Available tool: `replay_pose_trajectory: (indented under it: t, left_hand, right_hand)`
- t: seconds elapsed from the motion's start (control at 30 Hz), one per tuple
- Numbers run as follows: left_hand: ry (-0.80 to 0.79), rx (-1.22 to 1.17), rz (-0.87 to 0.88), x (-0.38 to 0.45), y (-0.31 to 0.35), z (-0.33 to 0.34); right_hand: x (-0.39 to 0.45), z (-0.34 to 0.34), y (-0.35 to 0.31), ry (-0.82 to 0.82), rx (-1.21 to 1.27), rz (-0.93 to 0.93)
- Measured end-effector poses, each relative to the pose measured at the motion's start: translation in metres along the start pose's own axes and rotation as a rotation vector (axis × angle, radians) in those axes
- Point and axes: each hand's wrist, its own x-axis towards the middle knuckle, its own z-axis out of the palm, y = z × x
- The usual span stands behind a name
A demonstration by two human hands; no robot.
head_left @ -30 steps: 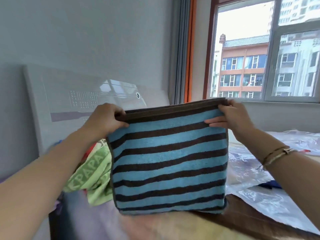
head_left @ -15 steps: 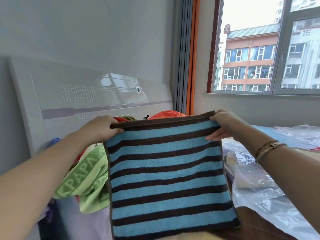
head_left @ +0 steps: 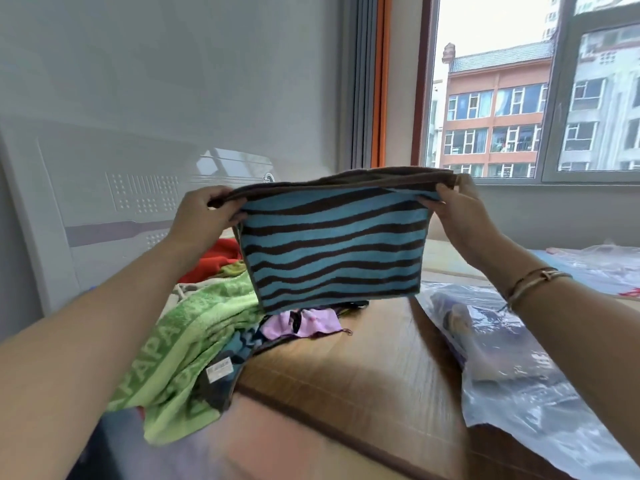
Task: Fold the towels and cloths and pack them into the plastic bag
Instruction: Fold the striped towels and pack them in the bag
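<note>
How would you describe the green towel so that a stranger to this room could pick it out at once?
Start at the white headboard on the left and look down to the heap of cloths below it. The green towel lies on top, draped towards the camera. Unlike its red and pink neighbours, it carries large pale woven letters.

Striped towel (head_left: 332, 251) lifted higher, hanging shorter.

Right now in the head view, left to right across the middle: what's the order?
Green towel → left hand → striped towel, held up by its top edge in both hands → right hand → bracelet → plastic bag.
</note>
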Motion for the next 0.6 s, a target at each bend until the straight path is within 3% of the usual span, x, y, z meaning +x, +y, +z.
replay_pose_trajectory:
  t: [0.1, 0.27, 0.43, 0.6]
  left_hand:
    - [-0.067, 0.25, -0.04, -0.027, 0.001, -0.008]
    - [-0.443, 0.566, -0.214, -0.095, -0.032, -0.03]
    - [-0.78, 0.524, -0.489, -0.147, -0.069, -0.037]
    - [-0.812, 0.476, -0.67, -0.157, -0.081, -0.018]
  right_hand:
    - [-0.022, -0.022, 0.0, -0.03, -0.237, 0.006]
    - [-0.089, -0.061, 0.02, -0.299, -0.826, 0.267]
    - [-0.126, -0.068, 0.042, -0.501, -1.08, 0.5]
    - [-0.12, -0.052, 0.063, -0.603, -1.379, 0.548]
